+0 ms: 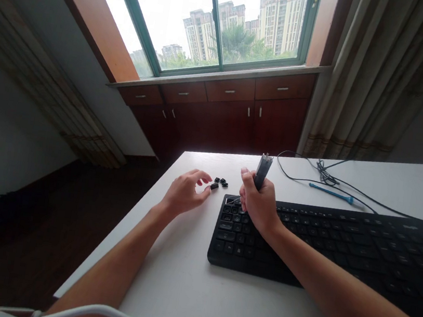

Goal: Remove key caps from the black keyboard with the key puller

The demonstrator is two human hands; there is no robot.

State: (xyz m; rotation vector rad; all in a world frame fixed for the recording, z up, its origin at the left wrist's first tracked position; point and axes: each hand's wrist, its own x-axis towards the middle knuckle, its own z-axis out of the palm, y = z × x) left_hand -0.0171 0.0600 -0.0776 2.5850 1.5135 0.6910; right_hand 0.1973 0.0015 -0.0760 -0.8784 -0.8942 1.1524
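Observation:
A black keyboard [290, 243] lies on the white table, with several openings at its upper left corner where keycaps are off. My right hand [262, 202] is wrapped round the dark handle of a keycap puller [263, 170], held upright above that corner. Its thin wire loop [234, 199] reaches down to the top-left key position. To the left of the keyboard, my left hand [189, 192] has its thumb and fingers apart, beside a loose black keycap [214, 185]. Whether the fingertips touch it, I cannot tell. Several more black keycaps [221, 181] lie just beyond.
A blue brush-like tool [330, 193] and a coiled black cable [325, 172] lie behind the keyboard. A white cable [107, 312] crosses the near edge of the view. The white table [173, 289] ends on the left; wooden cabinets [217, 117] stand below the window.

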